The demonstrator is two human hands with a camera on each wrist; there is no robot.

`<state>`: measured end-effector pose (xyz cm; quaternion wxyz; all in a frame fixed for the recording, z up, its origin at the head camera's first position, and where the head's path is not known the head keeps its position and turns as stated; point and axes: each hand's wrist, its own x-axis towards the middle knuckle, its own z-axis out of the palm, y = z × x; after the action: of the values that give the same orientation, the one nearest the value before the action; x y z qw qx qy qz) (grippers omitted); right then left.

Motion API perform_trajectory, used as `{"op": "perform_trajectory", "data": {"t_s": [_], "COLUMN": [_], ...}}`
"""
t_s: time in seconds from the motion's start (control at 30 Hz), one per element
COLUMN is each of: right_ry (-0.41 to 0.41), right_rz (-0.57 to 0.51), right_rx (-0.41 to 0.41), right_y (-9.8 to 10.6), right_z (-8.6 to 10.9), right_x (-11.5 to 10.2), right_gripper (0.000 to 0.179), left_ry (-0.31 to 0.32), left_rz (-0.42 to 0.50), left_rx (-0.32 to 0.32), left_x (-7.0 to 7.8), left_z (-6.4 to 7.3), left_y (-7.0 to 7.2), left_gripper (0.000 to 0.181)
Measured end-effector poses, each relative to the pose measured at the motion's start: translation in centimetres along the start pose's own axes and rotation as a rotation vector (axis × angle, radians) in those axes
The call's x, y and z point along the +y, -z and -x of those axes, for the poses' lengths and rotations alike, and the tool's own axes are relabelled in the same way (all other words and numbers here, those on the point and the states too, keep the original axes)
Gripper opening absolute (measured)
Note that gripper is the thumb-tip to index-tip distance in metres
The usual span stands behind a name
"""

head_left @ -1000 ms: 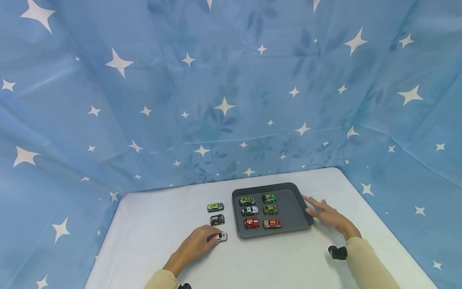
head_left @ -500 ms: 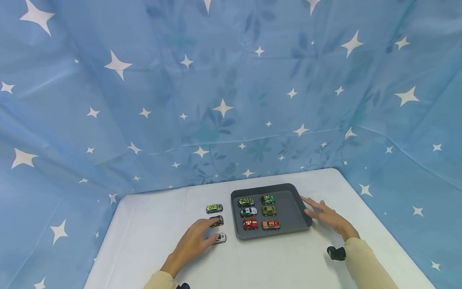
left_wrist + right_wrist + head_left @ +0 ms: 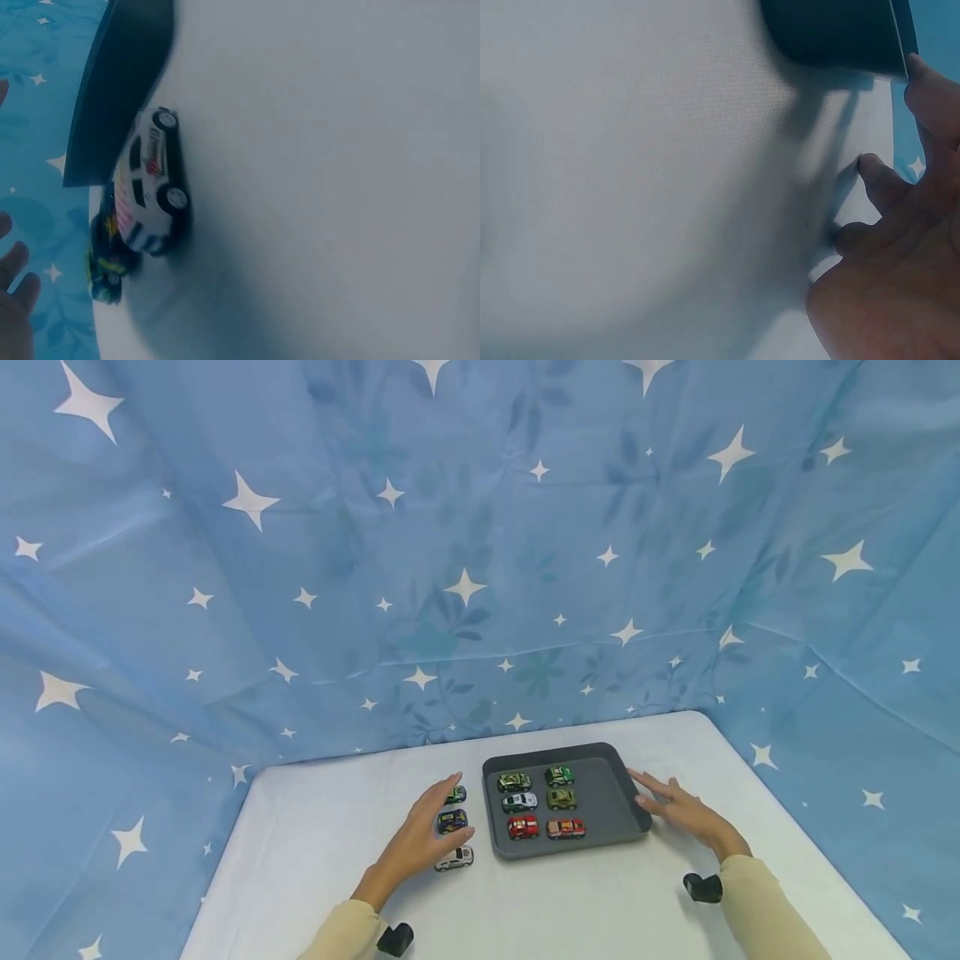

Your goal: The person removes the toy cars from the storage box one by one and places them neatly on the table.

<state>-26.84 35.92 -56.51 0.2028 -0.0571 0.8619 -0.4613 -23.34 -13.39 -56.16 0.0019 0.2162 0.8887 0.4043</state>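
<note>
Three toy cars stand in a column on the white table left of the tray. The white car [image 3: 454, 858] is nearest the front, a dark blue car [image 3: 452, 822] comes behind it, and a green car [image 3: 457, 794] is partly covered by fingers. My left hand [image 3: 415, 843] hovers at their left side, thumb and fingers spread, holding nothing. In the left wrist view the white car [image 3: 150, 184] shows its side and wheels. My right hand [image 3: 686, 814] has extended fingers at the right rim of the grey tray [image 3: 611, 814]; a fingertip touches its wall [image 3: 847, 37] in the right wrist view.
Inside the tray several toy cars sit in two columns, among them a red car [image 3: 522, 827] and an orange-red one [image 3: 566, 828]. A blue star-patterned curtain [image 3: 480, 635] hangs behind and beside the table [image 3: 330, 810].
My left hand has let go of the white car and moved back along the column toward the green car, fingers spreading. The right hand stays at the tray.
</note>
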Motion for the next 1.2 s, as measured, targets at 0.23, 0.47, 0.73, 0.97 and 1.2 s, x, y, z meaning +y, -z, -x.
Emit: {"op": "perform_trajectory", "data": {"t_s": [0.23,0.47,0.73,0.97,1.2], "right_ry": [0.011,0.002,-0.044,-0.024,-0.004], "right_rz": [-0.002,0.03,0.012,0.025,0.026], "right_rx": [-0.015,0.02,0.021,0.023,0.022], "right_y": [0.4,0.5,0.0,0.0,-0.2], "right_z": [0.0,0.1,0.2,0.3,0.3], "right_x": [-0.2,-0.3,-0.3,-0.3,-0.3], "right_gripper": [0.07,0.07,0.073,0.072,0.071], "left_ry": [0.026,-0.046,-0.061,-0.07,-0.088], "left_rz": [0.013,0.056,0.096,0.139,0.145], "left_rx": [-0.03,-0.066,-0.123,-0.158,-0.175], "left_x": [1.4,3.1,4.5,5.5,6.1], "left_z": [-2.3,-5.9,-10.1,-13.0,-14.5], "left_y": [-0.8,-1.9,-3.2,-4.8,-6.9], "left_gripper": [0.086,0.081,0.071,0.064,0.053]}}
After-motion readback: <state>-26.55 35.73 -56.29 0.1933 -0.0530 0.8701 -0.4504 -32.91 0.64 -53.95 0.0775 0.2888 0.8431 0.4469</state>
